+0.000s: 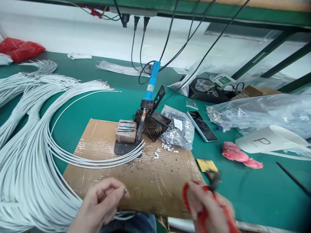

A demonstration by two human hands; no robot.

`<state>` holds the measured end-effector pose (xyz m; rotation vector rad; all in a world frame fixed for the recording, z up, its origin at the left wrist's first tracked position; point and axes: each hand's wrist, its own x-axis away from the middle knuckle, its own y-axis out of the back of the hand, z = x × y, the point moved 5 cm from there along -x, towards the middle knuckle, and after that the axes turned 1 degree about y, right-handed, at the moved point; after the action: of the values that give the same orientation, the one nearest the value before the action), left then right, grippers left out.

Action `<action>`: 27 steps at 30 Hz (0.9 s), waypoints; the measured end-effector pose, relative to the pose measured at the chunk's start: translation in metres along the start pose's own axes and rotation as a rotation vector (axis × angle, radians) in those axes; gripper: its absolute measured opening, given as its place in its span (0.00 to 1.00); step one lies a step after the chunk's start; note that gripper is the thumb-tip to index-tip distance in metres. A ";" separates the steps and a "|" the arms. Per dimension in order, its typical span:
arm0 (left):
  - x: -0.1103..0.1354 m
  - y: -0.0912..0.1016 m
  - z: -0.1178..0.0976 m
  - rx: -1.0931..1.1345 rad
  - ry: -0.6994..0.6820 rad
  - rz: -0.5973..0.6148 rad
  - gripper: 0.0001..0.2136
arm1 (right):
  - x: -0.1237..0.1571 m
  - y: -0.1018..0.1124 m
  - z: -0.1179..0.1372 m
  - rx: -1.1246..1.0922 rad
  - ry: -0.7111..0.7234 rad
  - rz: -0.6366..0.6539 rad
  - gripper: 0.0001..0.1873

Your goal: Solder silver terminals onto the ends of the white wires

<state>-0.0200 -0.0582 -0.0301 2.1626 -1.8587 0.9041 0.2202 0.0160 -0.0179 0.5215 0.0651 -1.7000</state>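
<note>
My left hand (105, 203) is closed in a pinch above the front of the cardboard sheet (155, 197). A small greyish tip shows at its fingertips; the rest of what it holds is hidden. My right hand (210, 208), blurred, grips red-handled scissors (186, 195) with dark blades, near the board's right corner. Several white wires (107, 164) with metal ends reach across the cardboard between me and a soldering iron (153, 81). The blue-handled iron leans upright in its stand, beside a worn block (126, 131) and a small black fan (152, 127).
Large bundles of white wires (36, 161) cover the left side. Tiny white pieces (157, 153) lie by a plastic bag of parts (178, 126). To the right are a phone (202, 126), a yellow sponge (207, 165), pink cloth (239, 155) and a white cup (269, 139). Cords hang overhead.
</note>
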 end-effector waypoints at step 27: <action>0.000 -0.012 -0.009 0.118 0.012 0.014 0.24 | 0.033 -0.071 0.030 0.292 0.406 0.563 0.19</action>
<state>-0.0120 -0.0517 -0.0201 2.2077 -1.8615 1.0522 0.1398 -0.0099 -0.0208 0.9969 -0.0371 -1.0402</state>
